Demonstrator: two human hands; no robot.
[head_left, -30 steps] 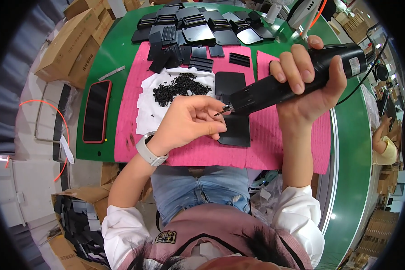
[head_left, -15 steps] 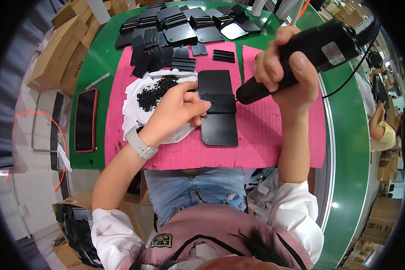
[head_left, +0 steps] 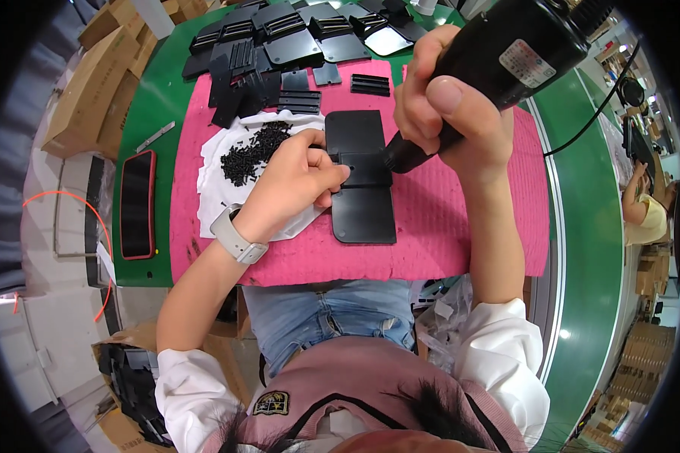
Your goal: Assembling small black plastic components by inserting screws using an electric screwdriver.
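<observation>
A flat black plastic assembly (head_left: 363,215) lies on the pink foam mat, two plates joined by a narrower middle piece. My left hand (head_left: 302,177) grips its left edge at that middle piece, thumb on top and fingers curled at the side. In my right hand (head_left: 461,121) is a black electric screwdriver (head_left: 499,57), tilted, its nose at the right side of the middle piece. The bit's tip is hidden. Left of the assembly, partly behind my left hand, a heap of small black screws (head_left: 253,155) rests on a white cloth (head_left: 211,185).
Several black plates and ribbed parts (head_left: 287,45) are piled at the back of the green table (head_left: 147,121). A red-edged phone (head_left: 137,204) and a small metal strip (head_left: 156,137) lie left of the pink mat (head_left: 446,241). The screwdriver's cable (head_left: 593,113) loops on the right.
The screwdriver's nose has moved left from beside the assembly onto the right edge of its middle piece. My left hand keeps its hold. The whole view has shifted slightly.
</observation>
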